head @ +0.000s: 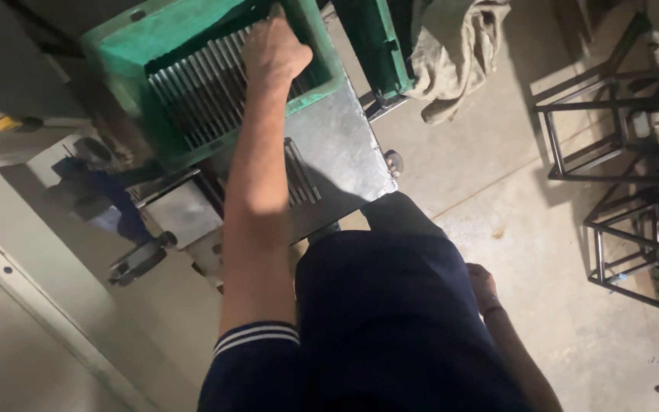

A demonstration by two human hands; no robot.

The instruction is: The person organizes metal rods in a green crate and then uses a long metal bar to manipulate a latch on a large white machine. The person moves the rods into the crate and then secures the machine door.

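The left hand (272,49), at the top centre of the frame, reaches down into the green metal hopper (127,42) and rests knuckles-up on the row of grey steel rods (192,95) lying side by side inside it. Its fingers curl downward over the rods' far ends; whether they grip one rod or merely press on the row cannot be told from here. The right hand (482,286), at the lower right, hangs beside the dark trouser leg with fingers loosely folded, holding nothing and well apart from the hopper.

Judging by the layout, the work is at a middle stage: the hopper holds a nearly full row of rods, while a smaller bundle of thin grey rods (301,174) lies on the flat steel plate (345,149) just below it, partly hidden by the forearm. No rod is lifted clear.

Further out, a crumpled beige cloth (455,49) hangs at the upper right of centre, black welded steel frames (612,122) stand on the concrete floor (497,152) at the right edge, and a yellow-handled tool (5,122) lies at the far left.
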